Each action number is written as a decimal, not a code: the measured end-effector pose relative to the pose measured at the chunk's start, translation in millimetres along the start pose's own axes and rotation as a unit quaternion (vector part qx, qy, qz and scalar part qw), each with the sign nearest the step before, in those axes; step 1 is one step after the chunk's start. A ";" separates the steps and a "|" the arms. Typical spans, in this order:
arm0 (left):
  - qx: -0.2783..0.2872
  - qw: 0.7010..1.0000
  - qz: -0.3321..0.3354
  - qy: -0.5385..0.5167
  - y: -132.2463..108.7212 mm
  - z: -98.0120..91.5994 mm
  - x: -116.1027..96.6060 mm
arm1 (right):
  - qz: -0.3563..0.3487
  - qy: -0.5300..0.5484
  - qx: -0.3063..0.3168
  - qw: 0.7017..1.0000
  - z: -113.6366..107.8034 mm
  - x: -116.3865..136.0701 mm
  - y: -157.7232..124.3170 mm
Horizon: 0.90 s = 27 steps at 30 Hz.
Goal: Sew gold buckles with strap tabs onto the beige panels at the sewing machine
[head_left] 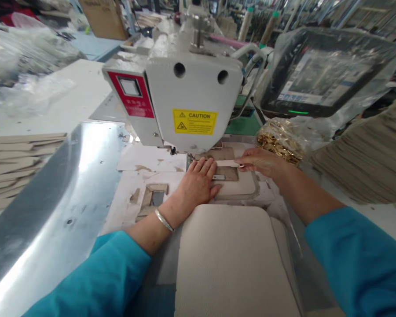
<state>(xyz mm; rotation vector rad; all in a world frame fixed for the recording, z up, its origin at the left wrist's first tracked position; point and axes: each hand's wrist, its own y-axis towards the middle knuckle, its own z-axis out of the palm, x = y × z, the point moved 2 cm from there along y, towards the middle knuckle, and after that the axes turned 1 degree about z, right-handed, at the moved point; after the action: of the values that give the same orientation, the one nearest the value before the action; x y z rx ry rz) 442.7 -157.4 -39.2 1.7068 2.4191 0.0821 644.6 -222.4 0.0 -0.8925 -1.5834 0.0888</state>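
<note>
Fingers outstretched, my left hand [199, 182] lies flat beneath the head of the sewing machine [194, 92], pressing on the left end of a narrow beige strip [227, 163]. My right hand [257, 160] pinches the strip's right end between thumb and fingers. A small shiny metal bit shows at those fingertips; its kind is unclear. Under the strip lies a beige panel [246, 188] with rounded corners and a brown rectangular area. Closer to me is a stack of beige leather-like panels [224, 255]. The needle area is partly hidden by my left hand.
Gold metal fittings [279, 145] in a clear bag sit right of my right hand. Beyond them are a plastic-wrapped screen [320, 79] and a large pile of beige pieces [366, 149]. Cut strips [16, 165] lie at the left, past a shiny metal plate [72, 198].
</note>
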 end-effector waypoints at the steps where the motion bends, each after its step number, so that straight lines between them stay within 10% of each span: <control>1: 0.000 1.000 0.000 0.000 0.0 -0.2 -0.1 | 0.005 -0.009 0.002 1.000 -0.1 1.6 0.9; 16: -0.015 1.000 0.002 0.004 -1.8 4.5 2.0 | -0.003 -0.225 -0.054 0.973 3.5 -6.0 14.3; 27: -0.016 0.993 0.116 0.017 28.4 9.7 -19.5 | 0.022 -0.175 -0.028 0.984 5.2 -9.1 9.8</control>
<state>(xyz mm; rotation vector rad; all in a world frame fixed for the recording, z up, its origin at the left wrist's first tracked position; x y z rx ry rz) 477.1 -166.6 -42.2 1.9801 2.2184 0.1811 644.4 -218.6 -13.8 -0.9946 -1.8987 0.2452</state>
